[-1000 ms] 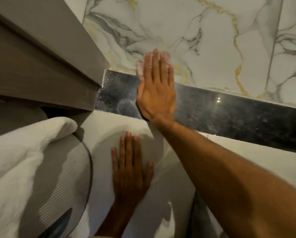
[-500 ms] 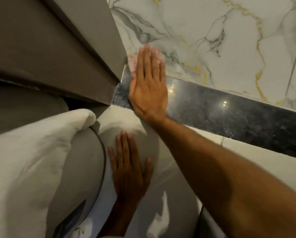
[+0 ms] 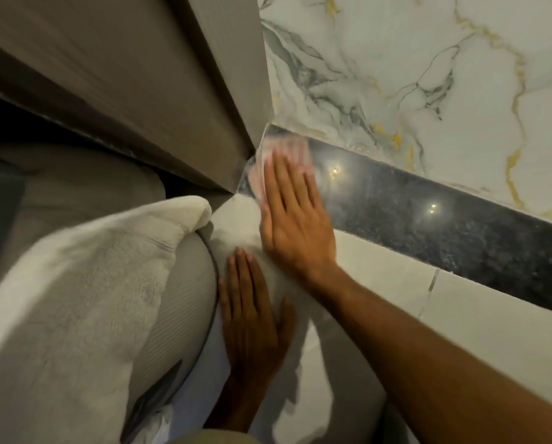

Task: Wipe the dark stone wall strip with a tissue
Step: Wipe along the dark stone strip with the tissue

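At the left end of the glossy dark stone wall strip (image 3: 444,232), the right hand (image 3: 295,219) presses flat, fingers straight together, on a blurred pale pink tissue (image 3: 284,149) mostly hidden beneath them. At six o'clock, the left hand (image 3: 252,325) lies flat, fingers extended, empty, on the white tile (image 3: 460,315).

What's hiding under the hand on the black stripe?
A pinkish tissue peeks out past the right hand's fingers, pressed on the dark strip. The rest of it is covered.

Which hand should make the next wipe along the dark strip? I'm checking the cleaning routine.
The right hand. It lies flat on the dark strip at its left end with the tissue under its fingers. The left hand lies flat on the white tile below, with no tissue.
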A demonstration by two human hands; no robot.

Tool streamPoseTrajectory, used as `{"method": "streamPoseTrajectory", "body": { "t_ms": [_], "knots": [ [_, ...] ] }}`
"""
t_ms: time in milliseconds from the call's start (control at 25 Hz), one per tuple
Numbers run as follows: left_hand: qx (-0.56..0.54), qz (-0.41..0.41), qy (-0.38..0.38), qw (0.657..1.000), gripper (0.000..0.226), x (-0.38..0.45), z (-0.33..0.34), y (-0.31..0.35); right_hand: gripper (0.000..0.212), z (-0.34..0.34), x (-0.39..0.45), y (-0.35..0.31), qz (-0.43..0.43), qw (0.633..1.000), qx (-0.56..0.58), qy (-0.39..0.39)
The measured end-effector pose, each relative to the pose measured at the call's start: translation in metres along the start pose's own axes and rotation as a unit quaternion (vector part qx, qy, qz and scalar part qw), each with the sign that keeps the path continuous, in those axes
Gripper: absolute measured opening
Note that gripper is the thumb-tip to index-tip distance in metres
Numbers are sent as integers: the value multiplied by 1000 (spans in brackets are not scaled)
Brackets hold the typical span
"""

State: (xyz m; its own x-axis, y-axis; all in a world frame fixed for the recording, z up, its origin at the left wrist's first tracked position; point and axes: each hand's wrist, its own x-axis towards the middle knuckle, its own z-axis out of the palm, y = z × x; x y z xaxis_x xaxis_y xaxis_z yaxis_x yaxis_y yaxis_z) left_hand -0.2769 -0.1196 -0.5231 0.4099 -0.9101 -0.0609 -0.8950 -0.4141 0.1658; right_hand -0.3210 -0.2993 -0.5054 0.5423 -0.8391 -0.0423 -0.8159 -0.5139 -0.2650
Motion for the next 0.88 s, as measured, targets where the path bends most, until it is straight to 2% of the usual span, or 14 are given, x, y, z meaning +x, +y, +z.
{"method": "streamPoseTrajectory", "body": {
  "t_ms": [80, 160, 240, 280, 360, 440, 480, 520, 560, 640, 680, 760, 840, 880],
  "knots": [
    [3, 9, 0, 1000, 80, -3, -3, -1, 69, -6, -48, 28, -45, 998, -12, -38],
    [9, 11, 2, 1000, 79, -2, -4, -2, 69, -9, -30, 38, 33, 999, -9, -16],
    [2, 11, 5, 1000, 80, -2, -3, -2, 71, -8, 21, 13, 139, 990, 2, 23],
    [-4, 16, 7, 1000, 80, -1, 0, -3, 71, -3, 39, -2, 146, 989, 12, 16],
    [-11, 19, 8, 1000, 80, 0, 2, -3, 70, 4, 36, -15, 56, 998, 16, -3],
    [-16, 13, 20, 1000, 80, -1, 2, -3, 68, 2, -9, 7, -90, 995, -2, -37],
    [-20, 14, 20, 999, 80, -2, 1, -2, 67, -4, -32, 24, -125, 991, -9, -53],
    [-23, 18, 17, 999, 80, -2, 0, -1, 67, -7, -39, 38, -123, 991, -14, -48],
    [-22, 19, 13, 999, 80, -2, -1, -2, 68, -9, -32, 43, -81, 996, -15, -39],
    [-11, 24, 6, 1000, 81, 0, 1, -4, 70, -12, 9, 28, 58, 998, 2, -6],
    [-3, 30, 5, 1000, 81, 0, 4, -4, 71, -10, 25, 18, 97, 995, 12, -11],
    [8, 36, 8, 999, 80, -3, 8, -4, 70, -3, 19, 7, 50, 998, 11, -26],
    [13, 38, 9, 999, 80, -4, 6, -5, 67, -5, -36, 21, -33, 999, -3, -28],
    [20, 42, 4, 999, 80, -5, 4, -5, 66, -11, -69, 34, -28, 999, 0, -27]
  ]
}}
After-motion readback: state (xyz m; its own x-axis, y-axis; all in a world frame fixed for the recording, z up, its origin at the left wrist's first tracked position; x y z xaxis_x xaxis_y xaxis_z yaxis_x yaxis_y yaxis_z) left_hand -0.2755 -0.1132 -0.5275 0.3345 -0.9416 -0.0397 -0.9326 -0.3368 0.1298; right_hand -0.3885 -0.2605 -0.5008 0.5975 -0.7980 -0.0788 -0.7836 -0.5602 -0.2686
